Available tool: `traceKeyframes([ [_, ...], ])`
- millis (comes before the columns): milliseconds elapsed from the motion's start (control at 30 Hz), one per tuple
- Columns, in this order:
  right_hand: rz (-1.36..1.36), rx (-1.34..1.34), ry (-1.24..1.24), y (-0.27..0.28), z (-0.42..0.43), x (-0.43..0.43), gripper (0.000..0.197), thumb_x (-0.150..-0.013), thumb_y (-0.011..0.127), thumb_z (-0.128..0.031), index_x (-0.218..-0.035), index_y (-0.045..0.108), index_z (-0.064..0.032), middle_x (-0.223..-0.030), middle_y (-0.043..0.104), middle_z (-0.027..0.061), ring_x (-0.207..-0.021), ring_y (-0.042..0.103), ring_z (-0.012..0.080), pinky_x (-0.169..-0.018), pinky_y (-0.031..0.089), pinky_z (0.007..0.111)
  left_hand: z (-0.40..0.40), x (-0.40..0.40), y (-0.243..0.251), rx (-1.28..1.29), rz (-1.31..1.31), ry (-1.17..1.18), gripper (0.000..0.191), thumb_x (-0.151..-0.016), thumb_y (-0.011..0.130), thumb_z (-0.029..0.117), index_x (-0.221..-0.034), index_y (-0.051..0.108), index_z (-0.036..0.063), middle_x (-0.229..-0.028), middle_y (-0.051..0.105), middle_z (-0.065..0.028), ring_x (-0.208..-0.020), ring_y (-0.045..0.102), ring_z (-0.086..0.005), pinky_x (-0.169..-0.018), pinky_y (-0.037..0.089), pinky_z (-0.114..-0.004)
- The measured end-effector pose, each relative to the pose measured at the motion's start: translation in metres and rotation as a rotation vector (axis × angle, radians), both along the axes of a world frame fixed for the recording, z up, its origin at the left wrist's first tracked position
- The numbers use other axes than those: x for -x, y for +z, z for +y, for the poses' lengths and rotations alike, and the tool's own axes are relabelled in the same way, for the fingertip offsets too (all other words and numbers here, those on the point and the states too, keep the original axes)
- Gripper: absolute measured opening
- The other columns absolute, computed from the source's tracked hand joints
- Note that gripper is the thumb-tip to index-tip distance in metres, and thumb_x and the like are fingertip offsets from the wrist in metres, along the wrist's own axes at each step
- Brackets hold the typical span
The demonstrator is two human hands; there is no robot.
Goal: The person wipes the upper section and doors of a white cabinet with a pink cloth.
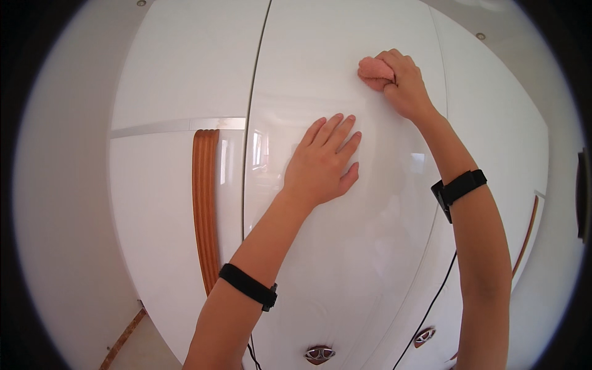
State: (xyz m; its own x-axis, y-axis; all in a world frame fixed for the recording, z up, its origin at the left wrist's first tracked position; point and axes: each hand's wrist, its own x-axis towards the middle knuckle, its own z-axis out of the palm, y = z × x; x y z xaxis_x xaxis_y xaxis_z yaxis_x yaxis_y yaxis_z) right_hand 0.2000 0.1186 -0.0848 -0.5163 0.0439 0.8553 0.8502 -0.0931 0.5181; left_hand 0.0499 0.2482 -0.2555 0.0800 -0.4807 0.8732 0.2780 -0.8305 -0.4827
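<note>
A folded pink cloth (375,74) is gripped in my right hand (407,85), high on a glossy white cabinet door (314,259). The cloth rests against the panel, and my fingers cover part of it. Lower and to the left, my left hand (323,159) lies palm down on the same door with its fingers spread, holding nothing. Reflections of a window show on the shiny surface beside it. Each forearm wears a black strap, and the right one (465,185) carries a small dark device.
A ribbed brown wooden strip (206,199) runs down the left door. Two metal handles (319,354) sit low on the doors. Thin black cables (430,307) hang by my arms. Plain walls flank the cabinet, with a brown baseboard (122,340) at lower left.
</note>
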Motion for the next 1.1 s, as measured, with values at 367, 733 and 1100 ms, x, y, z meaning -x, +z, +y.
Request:
traceKeyframes([
  [367, 0.18, -0.258, -0.121, 0.054, 0.022, 0.026, 0.029, -0.083, 0.058, -0.005, -0.108, 0.069, -0.0152, -0.1, 0.07, 0.0048, -0.093, 0.066, 0.0258, -0.077, 0.052, 0.041, -0.004, -0.003, 0.001, -0.008, -0.006, -0.035, 0.043, -0.081, 0.071, 0.02, -0.122, 0.067, 0.006, -0.144, 0.054, -0.0122, -0.135, 0.048, -0.0304, -0.114, 0.037, -0.045],
  [733, -0.107, 0.01, 0.026, 0.021, 0.008, 0.005, 0.029, -0.079, 0.058, -0.001, -0.104, 0.067, -0.0109, -0.101, 0.068, 0.0098, -0.092, 0.061, 0.0351, -0.079, 0.05, 0.045, 0.0, -0.006, 0.002, -0.017, -0.028, -0.04, 0.042, -0.082, 0.07, 0.021, -0.12, 0.066, 0.005, -0.142, 0.055, -0.0127, -0.133, 0.048, -0.0309, -0.113, 0.038, -0.045],
  [1100, -0.018, -0.254, 0.028, 0.062, 0.019, -0.006, 0.04, -0.077, 0.053, 0.004, -0.11, 0.069, -0.0123, -0.107, 0.069, 0.0054, -0.094, 0.064, 0.0253, -0.079, 0.05, 0.037, -0.003, -0.014, 0.002, -0.024, -0.04, -0.07, 0.042, -0.082, 0.071, 0.021, -0.12, 0.067, 0.0052, -0.142, 0.055, -0.0112, -0.133, 0.049, -0.0303, -0.114, 0.038, -0.045],
])
